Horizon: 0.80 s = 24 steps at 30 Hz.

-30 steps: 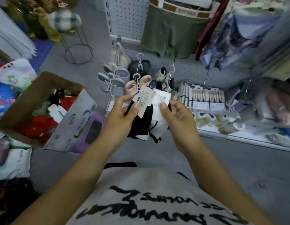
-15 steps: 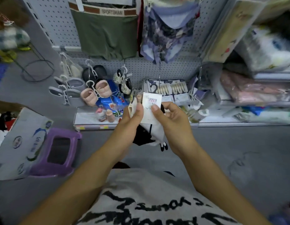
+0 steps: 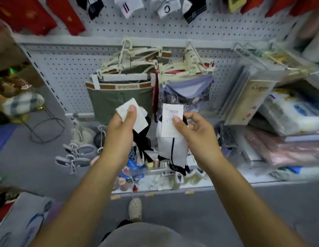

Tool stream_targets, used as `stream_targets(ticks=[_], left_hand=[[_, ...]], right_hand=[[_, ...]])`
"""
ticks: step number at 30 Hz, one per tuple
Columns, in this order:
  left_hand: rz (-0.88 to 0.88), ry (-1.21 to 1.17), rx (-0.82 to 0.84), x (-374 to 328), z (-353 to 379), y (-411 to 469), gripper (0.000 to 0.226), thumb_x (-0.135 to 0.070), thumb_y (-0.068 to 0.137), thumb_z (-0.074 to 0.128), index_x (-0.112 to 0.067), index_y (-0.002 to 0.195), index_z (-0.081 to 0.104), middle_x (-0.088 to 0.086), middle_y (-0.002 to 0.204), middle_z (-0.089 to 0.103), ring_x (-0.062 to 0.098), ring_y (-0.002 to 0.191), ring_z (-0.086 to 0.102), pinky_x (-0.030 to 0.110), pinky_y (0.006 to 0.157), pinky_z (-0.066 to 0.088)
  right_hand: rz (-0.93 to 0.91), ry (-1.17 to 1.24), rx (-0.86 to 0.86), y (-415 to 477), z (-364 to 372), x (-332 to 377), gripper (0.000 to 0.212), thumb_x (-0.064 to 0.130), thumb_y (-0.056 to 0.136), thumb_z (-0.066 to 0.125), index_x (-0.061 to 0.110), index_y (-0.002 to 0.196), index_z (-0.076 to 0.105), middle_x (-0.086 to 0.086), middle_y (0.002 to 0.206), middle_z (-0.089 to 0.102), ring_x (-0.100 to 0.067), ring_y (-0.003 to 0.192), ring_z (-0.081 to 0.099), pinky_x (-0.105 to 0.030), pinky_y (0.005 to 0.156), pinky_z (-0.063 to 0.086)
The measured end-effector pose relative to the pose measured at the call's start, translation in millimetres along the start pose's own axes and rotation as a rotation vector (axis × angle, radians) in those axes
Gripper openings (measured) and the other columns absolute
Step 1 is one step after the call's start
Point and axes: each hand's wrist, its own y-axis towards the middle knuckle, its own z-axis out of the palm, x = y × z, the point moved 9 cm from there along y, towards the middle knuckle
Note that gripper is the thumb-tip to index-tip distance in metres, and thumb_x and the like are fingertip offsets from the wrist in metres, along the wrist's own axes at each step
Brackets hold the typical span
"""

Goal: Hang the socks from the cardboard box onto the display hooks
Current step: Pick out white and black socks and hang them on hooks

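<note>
Left hand (image 3: 119,134) pinches black socks (image 3: 142,141) by their card, right hand (image 3: 192,134) the white socks (image 3: 173,152), both mid-air before the pegboard (image 3: 65,72); thumb-only grips w/ no spare hand, so a pair may slip while hooking.

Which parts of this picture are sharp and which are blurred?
Head view: sharpest in the middle, on the left hand, right hand, black sock and white sock; edges smear, worst at the packets on the right; the lens bows the pegboard; flat light, no hard shadows.
</note>
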Motion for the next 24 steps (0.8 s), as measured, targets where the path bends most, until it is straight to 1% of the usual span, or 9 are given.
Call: stream_targets(ticks=[3, 6, 8, 10, 14, 17, 20, 22, 24], left_hand=[[0.129, 0.023, 0.046, -51.1, 2.8, 47.5, 0.023, -0.042, 0.104, 0.051, -0.030, 0.100, 0.069, -0.023, 0.086, 0.076, -0.005, 0.080, 0.071, 0.011, 0.064, 0.051], [0.222, 0.054, 0.044, -98.2, 2.6, 91.8, 0.026, -0.045, 0.101, 0.055, -0.027, 0.103, 0.073, -0.012, 0.096, 0.079, 0.007, 0.089, 0.074, 0.025, 0.076, 0.055], [0.287, 0.058, 0.053, -127.5, 2.6, 119.2, 0.023, -0.045, 0.101, 0.056, -0.030, 0.101, 0.074, -0.009, 0.097, 0.079, 0.012, 0.092, 0.074, 0.033, 0.082, 0.058], [0.346, 0.074, 0.072, -155.3, 2.7, 142.1, 0.019, -0.044, 0.100, 0.058, -0.033, 0.100, 0.072, -0.008, 0.097, 0.079, 0.013, 0.091, 0.074, 0.035, 0.082, 0.060], [0.410, 0.063, 0.076, -194.4, -5.7, 185.5, 0.016, -0.040, 0.102, 0.057, -0.034, 0.100, 0.072, -0.010, 0.094, 0.079, 0.010, 0.088, 0.074, 0.030, 0.076, 0.061], [0.348, 0.001, 0.088, -202.1, -12.3, 214.1, 0.022, -0.041, 0.103, 0.054, -0.029, 0.110, 0.072, -0.005, 0.100, 0.079, 0.016, 0.096, 0.075, 0.036, 0.084, 0.061], [0.231, -0.103, 0.129, -199.7, -13.5, 230.4, 0.029, -0.037, 0.106, 0.051, -0.020, 0.115, 0.073, 0.002, 0.102, 0.079, 0.024, 0.102, 0.073, 0.039, 0.088, 0.059], [0.188, -0.179, 0.155, -200.5, -13.1, 235.9, 0.030, -0.034, 0.107, 0.050, -0.017, 0.115, 0.073, 0.005, 0.104, 0.079, 0.027, 0.104, 0.074, 0.042, 0.091, 0.059], [0.149, -0.234, 0.159, -201.7, -15.1, 239.1, 0.029, -0.032, 0.107, 0.050, -0.015, 0.114, 0.073, 0.005, 0.102, 0.079, 0.024, 0.100, 0.075, 0.039, 0.086, 0.061]], right_hand=[[-0.087, -0.008, -0.023, 48.2, 17.6, 39.9, 0.023, 0.030, 0.093, 0.071, 0.014, 0.107, 0.066, -0.019, 0.097, 0.076, -0.042, 0.099, 0.069, -0.054, 0.090, 0.054], [-0.152, -0.007, -0.031, 93.3, 39.0, 78.8, 0.028, 0.045, 0.086, 0.074, 0.024, 0.102, 0.067, -0.026, 0.095, 0.073, -0.054, 0.095, 0.065, -0.065, 0.088, 0.050], [-0.195, -0.017, -0.049, 121.5, 49.3, 103.7, 0.037, 0.057, 0.078, 0.076, 0.028, 0.099, 0.067, -0.035, 0.102, 0.067, -0.043, 0.085, 0.067, -0.054, 0.080, 0.051], [-0.248, -0.015, -0.054, 144.9, 58.7, 127.8, 0.027, 0.053, 0.081, 0.075, 0.031, 0.093, 0.067, -0.031, 0.101, 0.069, -0.034, 0.080, 0.063, -0.048, 0.075, 0.046], [-0.344, -0.058, -0.095, 182.5, 73.4, 164.0, 0.009, 0.041, 0.092, 0.069, 0.033, 0.090, 0.066, -0.023, 0.087, 0.073, -0.048, 0.073, 0.064, -0.060, 0.065, 0.050], [-0.379, -0.061, -0.067, 202.8, 89.9, 181.4, 0.008, 0.040, 0.095, 0.066, 0.032, 0.092, 0.064, -0.023, 0.088, 0.073, -0.035, 0.072, 0.064, -0.057, 0.065, 0.051], [-0.391, -0.103, -0.061, 218.0, 101.2, 193.3, 0.010, 0.038, 0.097, 0.063, 0.028, 0.098, 0.063, -0.007, 0.084, 0.076, -0.024, 0.071, 0.067, -0.047, 0.066, 0.055], [-0.390, -0.127, -0.064, 225.7, 105.7, 198.6, 0.014, 0.039, 0.097, 0.063, 0.025, 0.098, 0.063, -0.010, 0.086, 0.075, -0.025, 0.071, 0.064, -0.047, 0.065, 0.054], [-0.382, -0.123, -0.061, 232.2, 109.0, 202.0, 0.018, 0.038, 0.096, 0.064, 0.020, 0.099, 0.064, -0.008, 0.086, 0.075, -0.027, 0.073, 0.064, -0.048, 0.069, 0.055]])
